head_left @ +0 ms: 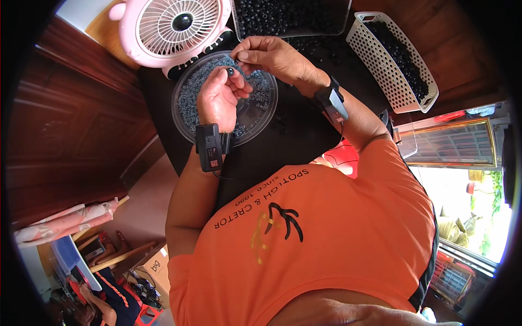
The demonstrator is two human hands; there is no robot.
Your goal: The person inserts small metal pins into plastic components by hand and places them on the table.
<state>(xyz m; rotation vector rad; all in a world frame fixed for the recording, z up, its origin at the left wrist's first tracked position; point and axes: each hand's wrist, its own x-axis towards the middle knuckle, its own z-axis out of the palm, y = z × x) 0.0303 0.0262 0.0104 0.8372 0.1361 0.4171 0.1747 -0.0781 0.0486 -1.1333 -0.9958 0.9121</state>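
Note:
My left hand (218, 103) is over a round clear plastic tray (251, 112) holding many tiny blue-grey pieces. Its thumb and index finger pinch a small black round piece (230, 71). My right hand (276, 58) is just above and to the right, thumb and fingertips closed close to that piece. A small dark part (236, 61) shows at the right fingertips, too small to name. Whether the two pieces touch I cannot tell. Both wrists wear strapped black devices.
A pink fan (129, 41) stands behind the tray. At the back, a clear bin (237, 24) holds black round pieces, with more scattered on the dark table (296, 142). To the right is a white perforated basket (375, 70) with black pieces.

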